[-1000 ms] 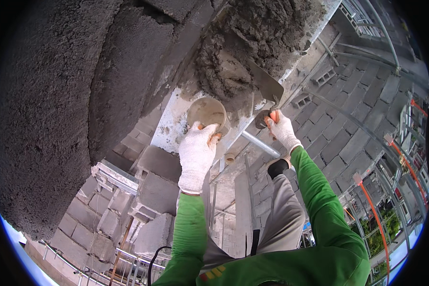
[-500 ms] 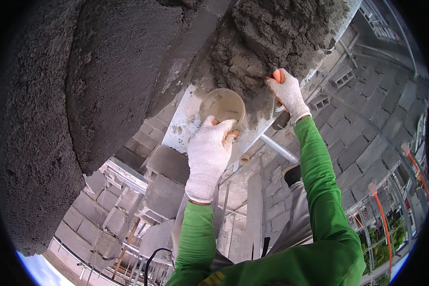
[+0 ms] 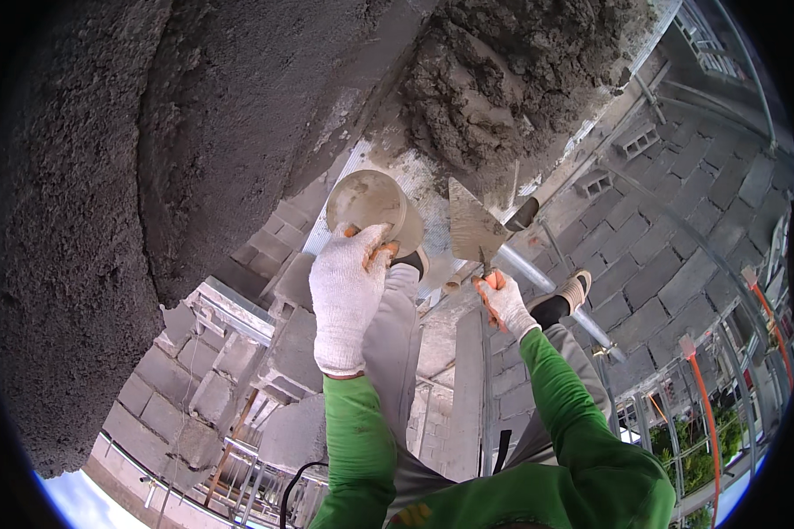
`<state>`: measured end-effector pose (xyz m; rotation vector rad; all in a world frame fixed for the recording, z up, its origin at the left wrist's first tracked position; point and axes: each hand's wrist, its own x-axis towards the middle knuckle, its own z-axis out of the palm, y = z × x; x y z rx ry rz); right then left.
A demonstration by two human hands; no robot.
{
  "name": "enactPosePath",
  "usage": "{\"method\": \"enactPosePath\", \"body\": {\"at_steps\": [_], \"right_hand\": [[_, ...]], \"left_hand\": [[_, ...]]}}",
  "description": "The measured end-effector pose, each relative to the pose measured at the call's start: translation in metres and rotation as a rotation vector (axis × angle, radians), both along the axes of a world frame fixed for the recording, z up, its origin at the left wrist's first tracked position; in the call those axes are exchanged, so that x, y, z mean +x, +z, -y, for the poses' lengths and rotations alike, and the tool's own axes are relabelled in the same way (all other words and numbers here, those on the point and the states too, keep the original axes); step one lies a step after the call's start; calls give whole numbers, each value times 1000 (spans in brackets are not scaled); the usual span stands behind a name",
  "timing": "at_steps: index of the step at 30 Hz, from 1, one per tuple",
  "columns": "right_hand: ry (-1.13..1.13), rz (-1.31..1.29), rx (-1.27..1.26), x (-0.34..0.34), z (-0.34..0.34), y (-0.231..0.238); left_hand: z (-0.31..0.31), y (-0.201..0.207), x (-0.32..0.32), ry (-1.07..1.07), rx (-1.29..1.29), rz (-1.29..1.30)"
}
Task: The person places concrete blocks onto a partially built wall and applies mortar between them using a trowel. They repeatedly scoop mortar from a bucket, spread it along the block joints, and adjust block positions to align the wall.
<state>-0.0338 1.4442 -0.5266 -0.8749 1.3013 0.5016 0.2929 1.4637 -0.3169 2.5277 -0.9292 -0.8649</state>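
Head view: left hand (image 3: 348,295) around container (image 3: 368,201), right hand (image 3: 506,301) around trowel (image 3: 474,227), striped shirt mark (image 3: 412,514).

Mortar-smeared metal trowel (image 3: 475,226), smooth plastic-looking cup (image 3: 372,203), rough matt mortar (image 3: 507,88), knitted cloth gloves (image 3: 348,295)

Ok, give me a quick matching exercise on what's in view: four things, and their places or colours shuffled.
Things:
1. trowel
2. round container
3. grey mix
4. sleeves

Places and colours:
A. heaped near the top of the picture
B. green
C. held in the right hand
D. held in the left hand

Pairs: 1-C, 2-D, 3-A, 4-B
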Motion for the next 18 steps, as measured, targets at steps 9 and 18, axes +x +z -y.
{"method": "enactPosePath", "body": {"at_steps": [9,18], "right_hand": [[-656,282,-203,314,41,-86],[-1010,693,383,264,104,-35]], "left_hand": [[29,9,29,-68,47,27],[34,31,33,70,-24,-110]]}}
